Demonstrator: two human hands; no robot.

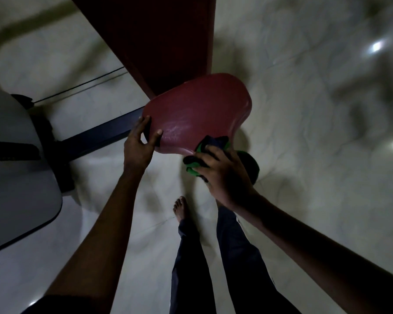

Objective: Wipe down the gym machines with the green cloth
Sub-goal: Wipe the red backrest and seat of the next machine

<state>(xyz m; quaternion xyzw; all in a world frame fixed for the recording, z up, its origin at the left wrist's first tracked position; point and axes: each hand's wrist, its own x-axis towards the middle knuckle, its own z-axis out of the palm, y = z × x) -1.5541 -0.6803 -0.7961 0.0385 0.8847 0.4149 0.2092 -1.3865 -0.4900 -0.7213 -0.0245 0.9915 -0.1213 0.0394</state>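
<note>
The left hand (141,143) pinches the left edge of the red seat (197,109), thumb on top, steadying it. The seat's glossy, faintly streaked top spreads up and left from the green cloth (198,148), which is bunched at its near right edge. The right hand (225,173) clutches the cloth, so the next stroke likely runs forward-left.

The green cloth (199,148) is bunched into a wad with dark folds showing in it. It is pressed to the near right edge of the machine's seat pad (197,114) and gripped by the right hand (225,175). The seat pad is a rounded, dull red cushion with a faint sheen, and the left hand (138,143) grips its left edge. A darker red back pad (163,41) lies beyond it. A dark blue frame bar (100,137) runs off left.
</note>
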